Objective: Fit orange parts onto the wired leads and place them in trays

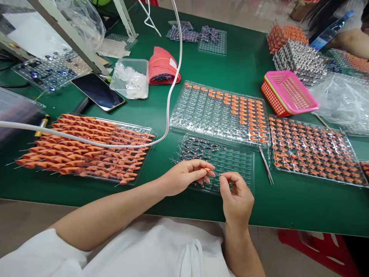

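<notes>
My left hand (187, 176) is closed, thumb and fingers pinching a small orange plastic part (206, 169). Just to its right, my right hand (236, 198) pinches the end of a thin wire-like piece (217, 174) that points toward the orange part; whether the two are joined I cannot tell. Both hands are above the front of a clear blister tray (236, 161). Small dark wired pieces with orange tips (196, 148) lie in its left part. Behind it, a larger clear tray (198, 111) carries rows of orange parts, mostly on its right side.
Orange parts with wires crowd a tray (86, 150) on the left. Tweezers (265, 165) lie near another filled tray (314, 150). A pink basket (300, 90), phone (98, 91) and plastic box (129, 79) stand farther back. A white cable (168, 100) hangs across. Another person's arm (350, 43) shows.
</notes>
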Available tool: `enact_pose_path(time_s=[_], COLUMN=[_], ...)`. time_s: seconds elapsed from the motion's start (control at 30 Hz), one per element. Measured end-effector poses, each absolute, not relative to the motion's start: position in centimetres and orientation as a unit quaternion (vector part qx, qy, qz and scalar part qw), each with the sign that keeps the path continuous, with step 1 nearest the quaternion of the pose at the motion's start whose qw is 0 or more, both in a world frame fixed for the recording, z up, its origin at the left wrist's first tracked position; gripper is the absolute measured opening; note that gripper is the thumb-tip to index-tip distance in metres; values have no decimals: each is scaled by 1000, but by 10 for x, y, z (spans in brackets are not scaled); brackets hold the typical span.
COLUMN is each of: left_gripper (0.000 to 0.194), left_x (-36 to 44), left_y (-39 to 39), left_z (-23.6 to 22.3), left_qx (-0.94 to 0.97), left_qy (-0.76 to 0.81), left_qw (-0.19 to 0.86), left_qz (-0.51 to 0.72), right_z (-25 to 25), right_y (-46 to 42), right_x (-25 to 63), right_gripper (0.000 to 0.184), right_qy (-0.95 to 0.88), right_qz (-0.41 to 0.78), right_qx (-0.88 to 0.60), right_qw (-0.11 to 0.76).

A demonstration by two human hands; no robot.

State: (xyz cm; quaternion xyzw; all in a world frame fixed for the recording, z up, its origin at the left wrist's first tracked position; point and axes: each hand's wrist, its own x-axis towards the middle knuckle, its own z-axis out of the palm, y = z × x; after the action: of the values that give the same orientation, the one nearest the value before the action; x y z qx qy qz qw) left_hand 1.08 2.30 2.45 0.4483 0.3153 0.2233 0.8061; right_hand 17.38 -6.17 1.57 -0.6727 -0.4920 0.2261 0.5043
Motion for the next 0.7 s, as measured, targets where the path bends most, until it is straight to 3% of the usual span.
enact_pose_path(time_s=[0.7], left_gripper=[33], left_x=[13], left_y=[24], left_z=[28], left_qx=[426], left_qy=[329], left_qw=[811], left_qz=[231], right_z=[16], right_y=[-61], right_x=[174], right_gripper=[7], right_qy=[-544], right_qz=[206], right_qx=[-640], right_qw=[502])
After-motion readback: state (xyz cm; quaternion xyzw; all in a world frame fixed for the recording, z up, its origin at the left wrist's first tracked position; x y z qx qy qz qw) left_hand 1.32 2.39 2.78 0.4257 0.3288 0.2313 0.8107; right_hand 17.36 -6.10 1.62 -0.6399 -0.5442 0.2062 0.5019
